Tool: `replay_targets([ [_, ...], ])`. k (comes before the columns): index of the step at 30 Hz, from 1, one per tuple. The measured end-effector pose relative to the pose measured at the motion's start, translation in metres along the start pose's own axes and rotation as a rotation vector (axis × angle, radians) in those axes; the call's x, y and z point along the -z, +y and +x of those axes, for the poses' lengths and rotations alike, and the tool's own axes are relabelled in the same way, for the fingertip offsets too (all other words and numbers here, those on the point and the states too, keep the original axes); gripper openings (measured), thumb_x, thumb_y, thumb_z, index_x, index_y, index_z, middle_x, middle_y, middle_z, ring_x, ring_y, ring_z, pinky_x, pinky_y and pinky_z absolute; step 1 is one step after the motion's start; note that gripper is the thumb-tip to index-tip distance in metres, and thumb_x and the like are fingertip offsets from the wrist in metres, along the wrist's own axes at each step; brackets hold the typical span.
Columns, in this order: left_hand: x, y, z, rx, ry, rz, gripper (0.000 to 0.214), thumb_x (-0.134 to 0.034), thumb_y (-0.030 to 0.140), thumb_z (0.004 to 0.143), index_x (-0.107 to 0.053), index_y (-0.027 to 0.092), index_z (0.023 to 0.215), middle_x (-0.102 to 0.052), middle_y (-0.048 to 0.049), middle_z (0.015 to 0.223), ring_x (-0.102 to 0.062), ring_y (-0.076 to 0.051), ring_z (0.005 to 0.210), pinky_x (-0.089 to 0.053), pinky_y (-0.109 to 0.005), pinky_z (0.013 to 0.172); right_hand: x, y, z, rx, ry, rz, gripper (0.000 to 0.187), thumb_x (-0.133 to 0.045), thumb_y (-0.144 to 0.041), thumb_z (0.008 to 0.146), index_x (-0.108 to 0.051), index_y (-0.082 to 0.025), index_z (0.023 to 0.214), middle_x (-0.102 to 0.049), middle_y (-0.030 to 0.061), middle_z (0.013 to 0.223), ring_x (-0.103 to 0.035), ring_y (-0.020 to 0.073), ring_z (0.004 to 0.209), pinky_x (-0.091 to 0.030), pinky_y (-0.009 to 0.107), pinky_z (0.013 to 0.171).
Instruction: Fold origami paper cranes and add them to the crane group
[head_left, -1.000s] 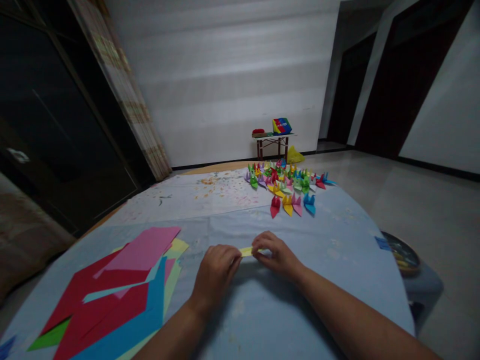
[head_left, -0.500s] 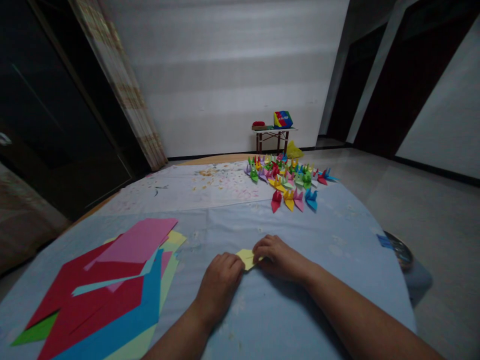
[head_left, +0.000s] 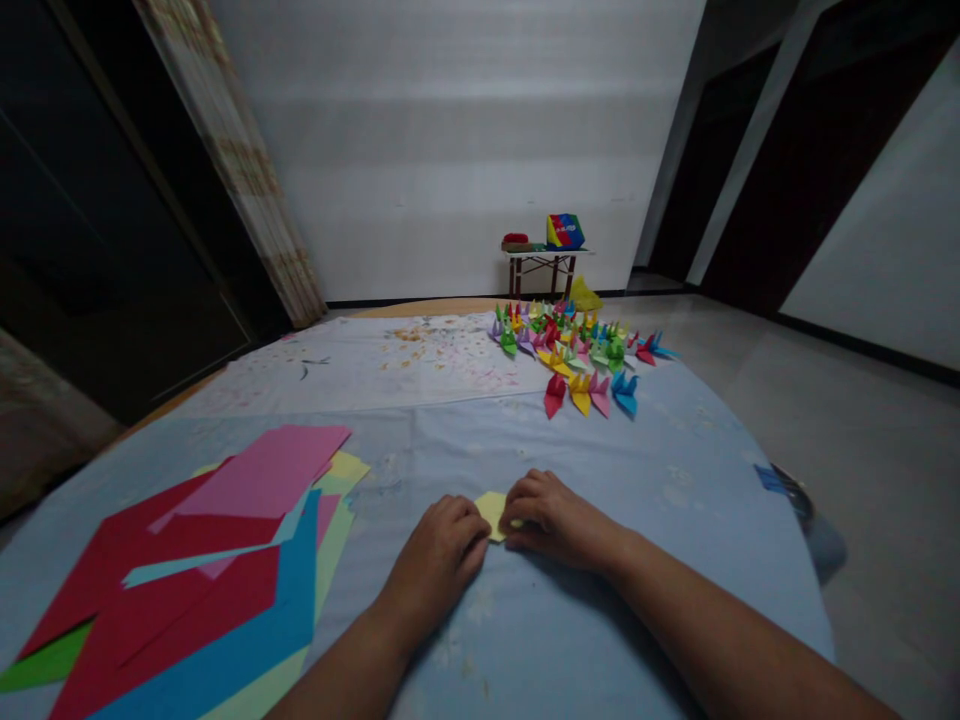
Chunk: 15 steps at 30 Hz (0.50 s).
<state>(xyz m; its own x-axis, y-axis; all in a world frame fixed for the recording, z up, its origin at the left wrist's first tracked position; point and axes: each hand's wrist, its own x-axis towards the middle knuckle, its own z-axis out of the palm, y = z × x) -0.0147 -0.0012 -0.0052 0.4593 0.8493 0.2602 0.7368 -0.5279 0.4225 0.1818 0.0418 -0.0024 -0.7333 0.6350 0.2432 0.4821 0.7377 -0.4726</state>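
A small piece of folded yellow paper [head_left: 491, 512] lies on the light blue tablecloth [head_left: 570, 630], between my two hands. My left hand [head_left: 448, 535] has its fingers closed at the paper's left edge. On the right side, my right hand [head_left: 546, 515] pinches the paper between thumb and fingers, with a bit of yellow showing at the fingertips. The fingers cover both ends of the paper, so its full shape is hidden.
Loose coloured paper sheets [head_left: 217, 600] are heaped on the left of the round table. Several folded paper cranes [head_left: 577, 345] stand at the far right, with a short row of cranes [head_left: 581, 395] nearer me. A small side table [head_left: 541, 256] stands by the wall.
My right hand's fingers have shifted slightly left over the yellow paper, covering more of its right end. The camera view has tilted a little. The sheets and cranes lie as before.
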Motion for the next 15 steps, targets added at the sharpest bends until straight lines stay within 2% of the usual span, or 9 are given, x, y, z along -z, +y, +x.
replay_targets([
  [8, 0.000, -0.002, 0.000, 0.072, 0.046, -0.125, 0.013, -0.050, 0.022, 0.081, -0.062, 0.021, 0.077, -0.055, -0.0041, 0.083, -0.051, -0.018, 0.083, -0.042, -0.032, 0.075, -0.007, 0.001, 0.000, -0.065, 0.046, 0.024, 0.010, -0.060, -0.028, 0.079, -0.066, -0.021, 0.080, -0.059, 0.0037, 0.082, -0.048, 0.0171, 0.084, -0.033, 0.031, 0.075],
  [15, -0.005, -0.004, 0.003, 0.177, 0.087, -0.131, 0.014, -0.052, 0.025, 0.080, -0.063, 0.020, 0.073, -0.055, -0.0032, 0.081, -0.052, -0.019, 0.083, -0.039, -0.034, 0.077, -0.012, 0.001, 0.003, -0.200, 0.068, 0.029, 0.014, -0.057, -0.029, 0.079, -0.066, -0.020, 0.074, -0.059, 0.0033, 0.076, -0.049, 0.0168, 0.080, -0.032, 0.031, 0.075],
])
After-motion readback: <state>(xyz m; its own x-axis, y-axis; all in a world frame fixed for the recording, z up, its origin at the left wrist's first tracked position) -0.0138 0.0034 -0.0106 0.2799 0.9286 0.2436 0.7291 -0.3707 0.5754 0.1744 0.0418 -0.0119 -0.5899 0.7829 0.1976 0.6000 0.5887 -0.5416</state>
